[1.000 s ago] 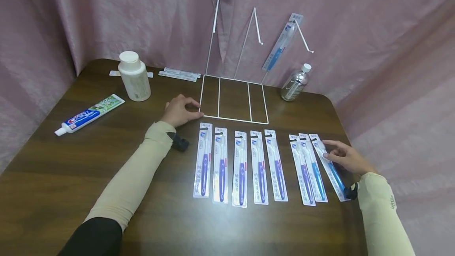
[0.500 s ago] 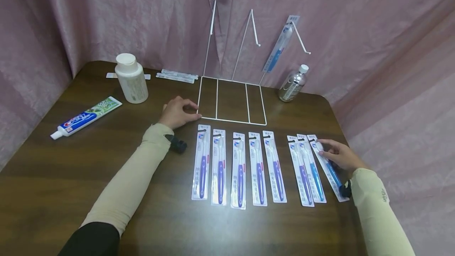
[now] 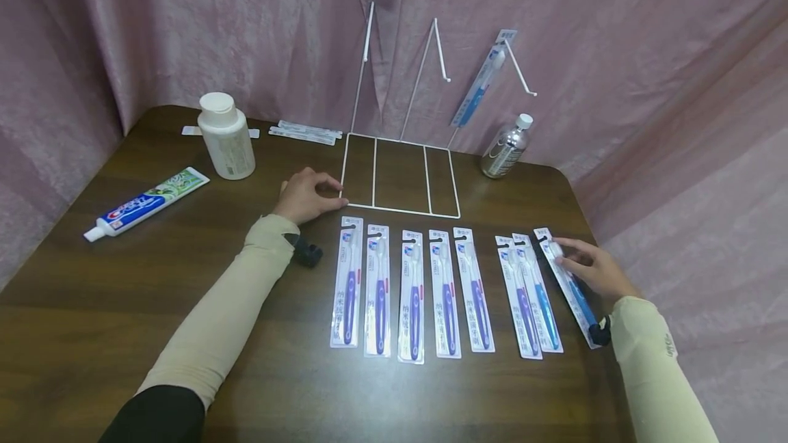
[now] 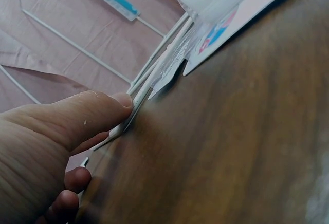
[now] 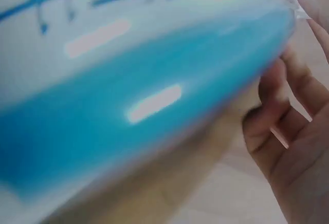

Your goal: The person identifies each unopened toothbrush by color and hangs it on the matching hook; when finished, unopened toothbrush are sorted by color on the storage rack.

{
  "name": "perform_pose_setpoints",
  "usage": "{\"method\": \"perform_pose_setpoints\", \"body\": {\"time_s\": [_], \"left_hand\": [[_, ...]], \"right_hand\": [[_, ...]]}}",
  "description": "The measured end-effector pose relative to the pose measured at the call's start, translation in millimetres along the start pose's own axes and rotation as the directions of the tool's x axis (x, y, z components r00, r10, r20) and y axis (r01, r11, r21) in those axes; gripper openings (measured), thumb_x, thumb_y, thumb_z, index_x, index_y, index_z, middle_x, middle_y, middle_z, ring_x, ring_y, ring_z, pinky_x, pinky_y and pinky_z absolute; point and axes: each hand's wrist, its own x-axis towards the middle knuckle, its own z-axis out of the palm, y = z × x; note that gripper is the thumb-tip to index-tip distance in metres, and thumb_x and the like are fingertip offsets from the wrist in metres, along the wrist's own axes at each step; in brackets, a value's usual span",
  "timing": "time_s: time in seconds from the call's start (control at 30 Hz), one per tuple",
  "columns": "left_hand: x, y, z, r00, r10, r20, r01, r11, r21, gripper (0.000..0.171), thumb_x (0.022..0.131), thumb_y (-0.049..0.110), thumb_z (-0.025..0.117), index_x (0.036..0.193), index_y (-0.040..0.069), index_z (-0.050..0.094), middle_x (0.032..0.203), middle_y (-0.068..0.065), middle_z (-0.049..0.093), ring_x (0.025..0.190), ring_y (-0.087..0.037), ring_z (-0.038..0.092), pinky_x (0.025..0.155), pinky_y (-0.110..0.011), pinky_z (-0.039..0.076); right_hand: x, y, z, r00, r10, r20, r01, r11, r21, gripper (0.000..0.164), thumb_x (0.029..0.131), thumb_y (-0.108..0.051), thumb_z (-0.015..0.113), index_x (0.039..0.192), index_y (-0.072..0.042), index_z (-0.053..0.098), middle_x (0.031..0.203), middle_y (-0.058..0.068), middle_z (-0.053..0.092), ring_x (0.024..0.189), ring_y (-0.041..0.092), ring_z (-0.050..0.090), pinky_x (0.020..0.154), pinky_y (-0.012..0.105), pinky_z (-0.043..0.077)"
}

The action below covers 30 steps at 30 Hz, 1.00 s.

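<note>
Left hand (image 3: 303, 198) pinches the rack (image 3: 403, 210) by its near corner, maybe to keep it still | five purple brushes (image 3: 415, 296) lie spread on the worktop (image 3: 277, 361), likely for easy grabbing | right hand (image 3: 600, 273) pinches a blue brush (image 3: 581, 298) at the far right, near its top

Left sleeve (image 3: 224, 313) beige, black fabric (image 3: 160, 412) at eight o'clock; right sleeve (image 3: 649, 368) pale, small print (image 3: 670, 345), four o'clock; both wrist cameras (image 3: 306, 251) black.
</note>
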Motion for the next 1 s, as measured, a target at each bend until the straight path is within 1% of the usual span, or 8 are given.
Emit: {"method": "perform_pose_setpoints", "body": {"time_s": [0.13,0.23,0.33,0.5,0.67,0.73,0.83,1.0], "left_hand": [[2.8,-1.9,-2.9,1.0,0.004,-0.009,-0.004,1.0,-0.003,0.043,0.084,0.048,0.087,0.115,0.02,0.078,0.119,-0.01,0.061,0.113,-0.03,0.056,0.103,-0.056,0.029],[4.0,-1.7,-3.6,1.0,0.011,-0.018,-0.011,1.0,-0.002,0.042,0.084,0.047,0.087,0.115,0.02,0.078,0.118,-0.01,0.061,0.112,-0.03,0.055,0.103,-0.056,0.028],[2.0,-3.0,-3.6,1.0,0.008,-0.013,-0.008,1.0,-0.006,0.042,0.084,0.046,0.087,0.116,0.019,0.078,0.12,-0.011,0.061,0.114,-0.031,0.055,0.104,-0.058,0.028],[-5.1,-9.6,-5.5,1.0,-0.019,-0.012,0.019,1.0,-0.005,0.042,0.084,0.045,0.087,0.116,0.019,0.078,0.123,-0.013,0.06,0.116,-0.033,0.056,0.105,-0.058,0.027],[-4.7,-9.5,-5.0,1.0,0.001,-0.026,-0.001,1.0,-0.007,0.041,0.085,0.046,0.087,0.116,0.02,0.078,0.124,-0.013,0.061,0.117,-0.034,0.056,0.105,-0.059,0.027],[-4.7,-7.9,-3.5,1.0,0.001,-0.021,-0.001,1.0,-0.012,0.042,0.085,0.046,0.087,0.116,0.02,0.078,0.125,-0.013,0.061,0.119,-0.034,0.055,0.106,-0.059,0.027],[-5.3,-5.0,-0.9,1.0,-0.009,-0.012,0.009,1.0,-0.016,0.041,0.084,0.045,0.088,0.115,0.02,0.077,0.125,-0.012,0.061,0.12,-0.034,0.055,0.107,-0.058,0.026],[-3.1,-2.0,2.1,1.0,-0.003,-0.008,0.003,1.0,-0.007,0.041,0.085,0.047,0.086,0.116,0.021,0.077,0.124,-0.011,0.061,0.119,-0.033,0.056,0.107,-0.058,0.027]], "right_hand": [[3,-33,-14,0.982,-0.104,-0.156,0.099,0.994,-0.037,0.047,0.102,-0.022,0.073,0.146,-0.009,0.062,0.09,0.014,0.067,0.073,0.016,0.058,0.06,0.026,0.05],[10,-70,-24,0.933,-0.156,-0.325,0.136,0.987,-0.083,0.045,0.1,-0.018,0.076,0.144,-0.013,0.066,0.088,0.013,0.065,0.068,0.014,0.055,0.056,0.021,0.047],[17,-108,-27,0.854,-0.193,-0.483,0.159,0.981,-0.11,0.047,0.098,-0.02,0.078,0.143,-0.024,0.068,0.091,0.009,0.065,0.068,0.014,0.052,0.058,0.014,0.042],[34,-170,-23,0.734,-0.245,-0.634,0.264,0.962,-0.066,0.047,0.098,-0.025,0.078,0.141,-0.04,0.067,0.094,-0.004,0.068,0.064,0.011,0.053,0.058,0.013,0.042],[54,-214,-21,0.61,-0.258,-0.749,0.377,0.926,-0.011,0.044,0.096,-0.017,0.079,0.135,-0.034,0.072,0.093,-0.006,0.074,0.056,0.004,0.05,0.055,0.015,0.04],[59,-225,-19,0.587,-0.247,-0.771,0.385,0.923,-0.003,0.043,0.095,-0.015,0.08,0.135,-0.03,0.073,0.095,0.004,0.077,0.054,0.0,0.049,0.055,0.014,0.04],[65,-237,-15,0.575,-0.22,-0.788,0.368,0.93,0.008,0.042,0.095,-0.014,0.08,0.134,-0.027,0.074,0.099,0.017,0.078,0.052,-0.003,0.047,0.054,0.012,0.039],[69,-244,-8,0.537,-0.186,-0.823,0.346,0.938,0.013,0.041,0.094,-0.017,0.082,0.133,-0.027,0.074,0.1,0.017,0.079,0.051,-0.004,0.044,0.055,0.011,0.038]]}}
